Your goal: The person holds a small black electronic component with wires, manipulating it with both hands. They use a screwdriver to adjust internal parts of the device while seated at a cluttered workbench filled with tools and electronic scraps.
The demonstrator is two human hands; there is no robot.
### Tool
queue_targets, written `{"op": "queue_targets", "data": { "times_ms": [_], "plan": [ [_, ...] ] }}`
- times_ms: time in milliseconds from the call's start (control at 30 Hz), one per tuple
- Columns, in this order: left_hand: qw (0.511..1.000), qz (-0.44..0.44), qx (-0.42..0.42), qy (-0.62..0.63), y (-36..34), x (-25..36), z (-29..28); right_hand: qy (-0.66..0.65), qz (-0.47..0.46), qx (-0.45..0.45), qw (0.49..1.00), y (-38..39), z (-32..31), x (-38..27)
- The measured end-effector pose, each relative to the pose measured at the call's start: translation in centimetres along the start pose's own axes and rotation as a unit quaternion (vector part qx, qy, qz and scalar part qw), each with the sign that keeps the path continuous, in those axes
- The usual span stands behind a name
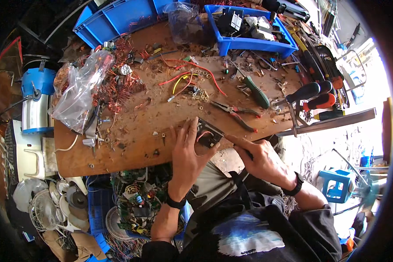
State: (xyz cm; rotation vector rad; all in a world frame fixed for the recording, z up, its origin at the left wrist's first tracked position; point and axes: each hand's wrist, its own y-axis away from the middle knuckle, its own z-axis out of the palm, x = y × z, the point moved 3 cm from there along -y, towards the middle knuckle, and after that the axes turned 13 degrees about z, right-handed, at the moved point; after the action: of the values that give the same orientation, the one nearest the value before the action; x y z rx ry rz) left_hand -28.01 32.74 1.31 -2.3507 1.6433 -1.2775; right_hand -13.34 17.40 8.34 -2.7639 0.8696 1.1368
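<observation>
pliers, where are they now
Head view: the pliers lie on the table, right of centre, between the green-handled screwdriver and the black device.

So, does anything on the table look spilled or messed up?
Yes. On the left of the table, copper wire lies in a messy tangle beside a crumpled plastic bag. Small rings are scattered mid-table, near a loose red wire, as if spilled.
</observation>
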Motion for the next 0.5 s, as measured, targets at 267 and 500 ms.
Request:
{"op": "queue_targets", "data": {
  "times_ms": [267, 500],
  "plan": [
    [0.999, 0.004, -0.010, -0.051, 0.1, 0.4, 0.3, 0.072, -0.057, 0.032, 0.995, -0.5, -1.0, -2.9],
    [0.998, 0.003, 0.068, 0.014, 0.3, 0.4, -0.6, 0.058, 0.016, 0.101, 0.993, -1.0, -4.0, 0.2]
  ]
}}
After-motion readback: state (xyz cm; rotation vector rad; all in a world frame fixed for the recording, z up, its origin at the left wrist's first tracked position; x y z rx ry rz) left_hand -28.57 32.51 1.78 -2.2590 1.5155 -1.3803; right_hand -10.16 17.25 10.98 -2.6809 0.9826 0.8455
